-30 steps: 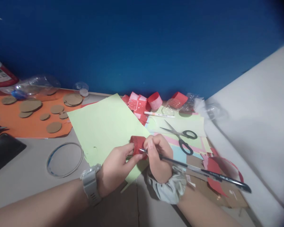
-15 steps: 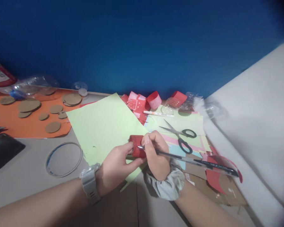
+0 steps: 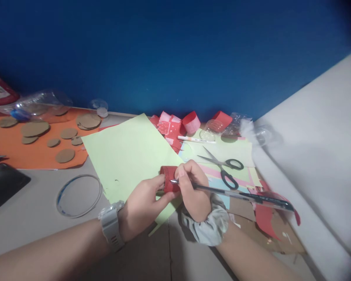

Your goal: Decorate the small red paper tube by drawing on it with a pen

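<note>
My left hand (image 3: 143,205), with a grey watch on the wrist, pinches a small red paper roll (image 3: 169,177) from the left. My right hand (image 3: 193,191), a grey scrunchie round its wrist, grips a black pen (image 3: 240,195) whose tip touches the roll's side. Both hands rest over a light green sheet of paper (image 3: 128,156) on the table.
Black-handled scissors (image 3: 225,168) lie just right of my hands on pastel paper sheets. Red paper rolls (image 3: 191,121) and a white marker (image 3: 195,139) sit behind. Cardboard discs (image 3: 35,128) lie on orange paper at left, with a thin ring (image 3: 78,195), a dark phone (image 3: 2,183) and plastic bottles (image 3: 38,103).
The pen's back end has swung upward and slightly left while its tip stays on the red roll. Both hands have shifted a little up the table.
</note>
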Action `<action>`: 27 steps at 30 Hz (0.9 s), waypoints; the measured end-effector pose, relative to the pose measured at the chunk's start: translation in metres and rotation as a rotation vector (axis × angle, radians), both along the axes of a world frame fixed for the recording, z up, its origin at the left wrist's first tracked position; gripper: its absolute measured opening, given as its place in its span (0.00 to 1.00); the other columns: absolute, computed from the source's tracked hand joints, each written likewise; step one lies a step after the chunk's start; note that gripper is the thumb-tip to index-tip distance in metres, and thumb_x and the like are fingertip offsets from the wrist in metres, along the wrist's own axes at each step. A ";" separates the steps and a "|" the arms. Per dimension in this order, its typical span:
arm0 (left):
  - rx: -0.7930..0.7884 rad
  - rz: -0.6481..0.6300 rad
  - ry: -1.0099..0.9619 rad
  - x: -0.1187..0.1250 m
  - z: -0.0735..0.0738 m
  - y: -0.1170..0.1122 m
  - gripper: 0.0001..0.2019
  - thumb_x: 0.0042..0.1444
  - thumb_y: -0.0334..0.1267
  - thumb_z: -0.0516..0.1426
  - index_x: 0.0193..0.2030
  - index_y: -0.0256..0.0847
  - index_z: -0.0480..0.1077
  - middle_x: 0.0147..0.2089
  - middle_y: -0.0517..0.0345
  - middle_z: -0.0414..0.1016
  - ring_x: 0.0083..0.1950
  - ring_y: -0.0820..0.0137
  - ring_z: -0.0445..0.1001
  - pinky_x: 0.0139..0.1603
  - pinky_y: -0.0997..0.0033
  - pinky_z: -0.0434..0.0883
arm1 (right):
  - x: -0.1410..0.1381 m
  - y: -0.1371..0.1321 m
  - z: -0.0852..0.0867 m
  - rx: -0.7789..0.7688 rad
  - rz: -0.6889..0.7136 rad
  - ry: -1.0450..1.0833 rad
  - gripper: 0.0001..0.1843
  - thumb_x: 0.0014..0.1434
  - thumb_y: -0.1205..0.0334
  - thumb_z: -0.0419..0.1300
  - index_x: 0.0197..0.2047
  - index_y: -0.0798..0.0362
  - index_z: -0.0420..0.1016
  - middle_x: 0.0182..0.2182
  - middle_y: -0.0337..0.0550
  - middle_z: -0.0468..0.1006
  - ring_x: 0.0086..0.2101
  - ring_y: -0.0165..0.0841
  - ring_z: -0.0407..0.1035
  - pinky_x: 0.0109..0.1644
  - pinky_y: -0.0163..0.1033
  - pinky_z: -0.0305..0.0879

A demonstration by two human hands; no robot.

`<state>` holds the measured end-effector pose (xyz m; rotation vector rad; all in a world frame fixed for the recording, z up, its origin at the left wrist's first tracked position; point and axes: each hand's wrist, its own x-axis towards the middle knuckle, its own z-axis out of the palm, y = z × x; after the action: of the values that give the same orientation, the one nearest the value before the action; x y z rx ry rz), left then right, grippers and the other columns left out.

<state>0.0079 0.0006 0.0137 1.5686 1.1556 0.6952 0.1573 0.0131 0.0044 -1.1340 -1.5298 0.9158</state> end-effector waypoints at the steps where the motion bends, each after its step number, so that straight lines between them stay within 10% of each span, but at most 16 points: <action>1: 0.001 -0.002 -0.002 0.000 0.000 0.000 0.08 0.60 0.37 0.55 0.43 0.38 0.72 0.38 0.56 0.79 0.44 0.62 0.77 0.46 0.68 0.70 | 0.000 0.000 0.000 -0.002 0.011 -0.002 0.12 0.66 0.63 0.50 0.29 0.50 0.59 0.23 0.34 0.60 0.25 0.30 0.56 0.30 0.37 0.55; 27: 0.025 0.024 -0.005 0.000 0.002 -0.001 0.06 0.58 0.34 0.55 0.41 0.39 0.72 0.40 0.58 0.80 0.41 0.65 0.76 0.43 0.71 0.69 | 0.002 -0.001 0.001 -0.033 0.070 -0.021 0.12 0.63 0.65 0.52 0.27 0.50 0.57 0.23 0.32 0.58 0.24 0.28 0.54 0.29 0.37 0.52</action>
<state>0.0078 -0.0005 0.0155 1.5749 1.1685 0.7313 0.1591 0.0119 0.0050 -1.1228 -1.5856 0.9827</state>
